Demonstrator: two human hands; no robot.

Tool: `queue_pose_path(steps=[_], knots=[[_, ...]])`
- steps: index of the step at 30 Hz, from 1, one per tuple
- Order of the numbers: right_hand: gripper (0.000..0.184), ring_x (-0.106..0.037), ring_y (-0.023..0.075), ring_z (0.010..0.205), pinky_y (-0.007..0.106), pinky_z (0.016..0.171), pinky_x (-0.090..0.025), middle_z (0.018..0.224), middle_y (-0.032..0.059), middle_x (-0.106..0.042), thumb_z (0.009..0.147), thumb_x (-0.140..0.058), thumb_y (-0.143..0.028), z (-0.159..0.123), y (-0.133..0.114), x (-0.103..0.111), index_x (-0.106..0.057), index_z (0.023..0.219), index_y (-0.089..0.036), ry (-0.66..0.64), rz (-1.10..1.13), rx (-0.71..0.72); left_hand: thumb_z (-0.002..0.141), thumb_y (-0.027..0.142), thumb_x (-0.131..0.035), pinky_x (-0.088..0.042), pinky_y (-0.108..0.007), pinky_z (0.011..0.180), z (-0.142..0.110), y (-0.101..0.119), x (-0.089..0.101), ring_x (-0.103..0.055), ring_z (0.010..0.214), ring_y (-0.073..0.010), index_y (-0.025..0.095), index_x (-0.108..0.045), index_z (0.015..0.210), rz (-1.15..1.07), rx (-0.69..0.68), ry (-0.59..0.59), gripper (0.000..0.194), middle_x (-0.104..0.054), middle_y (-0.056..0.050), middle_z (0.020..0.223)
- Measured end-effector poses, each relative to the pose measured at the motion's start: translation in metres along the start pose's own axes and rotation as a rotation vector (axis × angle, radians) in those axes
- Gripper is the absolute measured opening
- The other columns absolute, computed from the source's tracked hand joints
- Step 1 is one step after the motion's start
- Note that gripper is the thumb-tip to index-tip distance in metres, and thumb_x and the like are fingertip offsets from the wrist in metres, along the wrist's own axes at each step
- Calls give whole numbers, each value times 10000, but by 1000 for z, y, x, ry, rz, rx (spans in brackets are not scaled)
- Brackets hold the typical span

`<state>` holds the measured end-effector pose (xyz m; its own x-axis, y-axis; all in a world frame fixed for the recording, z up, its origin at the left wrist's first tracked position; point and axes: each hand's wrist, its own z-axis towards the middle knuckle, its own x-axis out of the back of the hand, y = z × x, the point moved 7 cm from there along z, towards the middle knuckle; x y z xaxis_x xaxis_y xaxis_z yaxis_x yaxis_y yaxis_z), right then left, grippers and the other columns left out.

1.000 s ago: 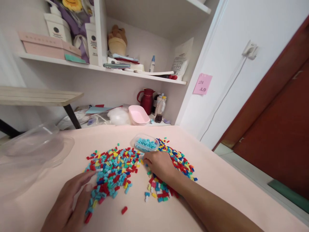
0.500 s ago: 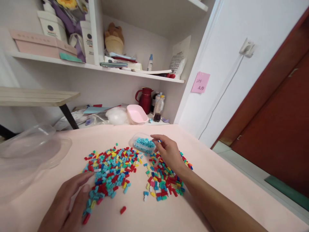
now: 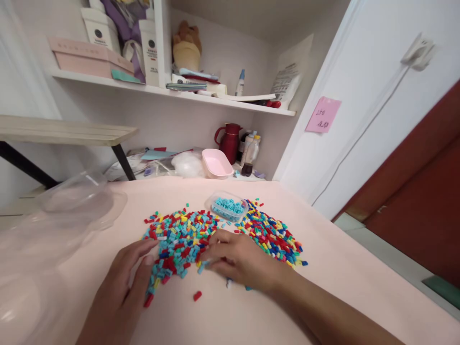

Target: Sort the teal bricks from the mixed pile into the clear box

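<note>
A spread of small coloured blocks (image 3: 179,237), red, yellow, blue and teal, lies on the pink table (image 3: 341,268). A small clear tub (image 3: 229,207) at the far edge of the spread holds only teal blocks. My right hand (image 3: 239,258) rests on the middle of the pile, fingers stretched leftward and close together over the blocks. My left hand (image 3: 124,282) lies flat at the pile's left edge, fingers extended and touching the blocks. One red block (image 3: 197,295) sits apart near the front.
A large clear plastic lid (image 3: 68,211) lies at the table's left. Behind the table stand a pink dish (image 3: 216,164), a dark red jug (image 3: 230,142) and bottles (image 3: 249,154) under a cluttered shelf (image 3: 172,93). A red door (image 3: 424,191) is at the right.
My right hand came back from the teal tub and now lies on the pile's middle. The left hand has hardly moved. The camera view has shifted.
</note>
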<state>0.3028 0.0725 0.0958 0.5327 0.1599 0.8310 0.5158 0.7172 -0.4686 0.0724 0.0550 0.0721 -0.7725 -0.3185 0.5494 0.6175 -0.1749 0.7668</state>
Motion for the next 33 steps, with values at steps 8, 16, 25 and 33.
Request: queue_pose_path(steps=[8,16,25,33], knots=[[168,-638,132,856,213,746,-450,1012,3,-674,847,-606,-136,0,6,-12,-685,953,-239,-106,-89,-126,857,575,-481,-541,-320,934,1,1,-2,-643,1111,-208,323,-639,1134,7,-25,-16,406,-669,-11,1205],[278,-665,142,862,214,747,-453,998,6,-714,806,-554,-51,1,13,-12,-718,927,-238,-73,-93,-134,805,680,-446,-573,-295,834,-1,1,0,-678,1028,-209,306,-660,1072,27,73,-17,507,-712,-11,1113],[221,-657,194,942,334,855,-505,992,53,-707,868,-533,-100,-13,49,80,-706,917,-229,624,-52,-181,799,702,-447,-490,-311,1003,1,-26,-11,-605,1175,-196,364,-629,1116,-19,110,-54,497,-678,53,1216],[200,-691,164,801,305,731,-547,1112,72,-668,919,-515,-244,-21,68,87,-691,1009,-213,709,230,-266,744,750,-452,-483,-363,1015,3,-20,-7,-605,1160,-225,351,-642,1071,-32,125,-17,549,-684,28,1189]])
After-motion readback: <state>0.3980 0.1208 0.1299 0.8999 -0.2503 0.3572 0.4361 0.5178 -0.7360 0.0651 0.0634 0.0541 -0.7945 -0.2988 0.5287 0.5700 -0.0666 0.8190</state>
